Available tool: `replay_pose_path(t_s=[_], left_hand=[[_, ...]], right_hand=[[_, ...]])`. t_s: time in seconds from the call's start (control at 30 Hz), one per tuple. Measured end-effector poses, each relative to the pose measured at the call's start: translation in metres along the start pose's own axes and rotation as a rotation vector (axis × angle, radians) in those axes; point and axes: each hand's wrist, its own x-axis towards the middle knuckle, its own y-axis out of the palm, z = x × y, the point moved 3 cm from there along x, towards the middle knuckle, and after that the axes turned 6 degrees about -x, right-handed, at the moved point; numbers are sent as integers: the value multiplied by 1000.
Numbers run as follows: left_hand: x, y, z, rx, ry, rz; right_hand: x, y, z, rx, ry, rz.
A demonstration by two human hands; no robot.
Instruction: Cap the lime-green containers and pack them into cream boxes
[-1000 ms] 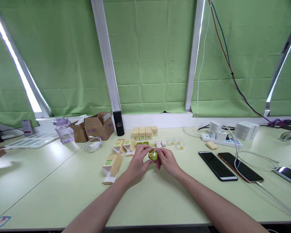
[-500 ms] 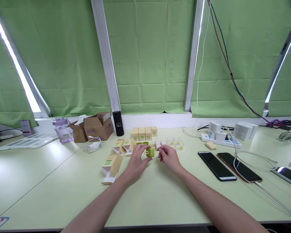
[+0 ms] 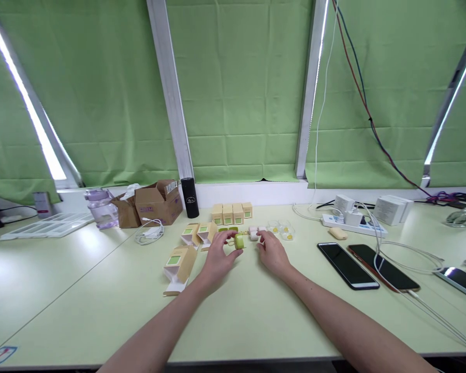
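Observation:
My left hand (image 3: pixel 218 257) grips a small green case (image 3: pixel 238 241) between thumb and fingers, a little above the table; a pale loop shows at its left side. My right hand (image 3: pixel 272 253) holds nothing that I can see. Its thumb and index finger are apart, close to a few small whitish-pink blocks (image 3: pixel 253 233); whether they touch is unclear. Behind my left hand lie flat green pieces (image 3: pixel 228 229). Clear round pieces with yellow centres (image 3: pixel 285 230) lie beyond my right hand.
Open cartons (image 3: pixel 180 263) stand left of my left hand, with a row of closed small boxes (image 3: pixel 228 214) behind. Phones (image 3: pixel 347 265), loose white cables and a power strip (image 3: pixel 355 226) occupy the right side. A brown cardboard box (image 3: pixel 158 202) and a black bottle (image 3: pixel 189 198) stand at the back left.
The green case has turned in my left hand and shows a narrower side. My right hand has moved slightly right, away from the case, and its fingers have spread beside the whitish-pink blocks.

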Motion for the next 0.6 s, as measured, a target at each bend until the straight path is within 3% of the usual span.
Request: replay_pose_path(t_s=[0.6], left_hand=[[7,-4,8,-232,-119,1]], right_hand=[[30,17,3,-320,-34,100]])
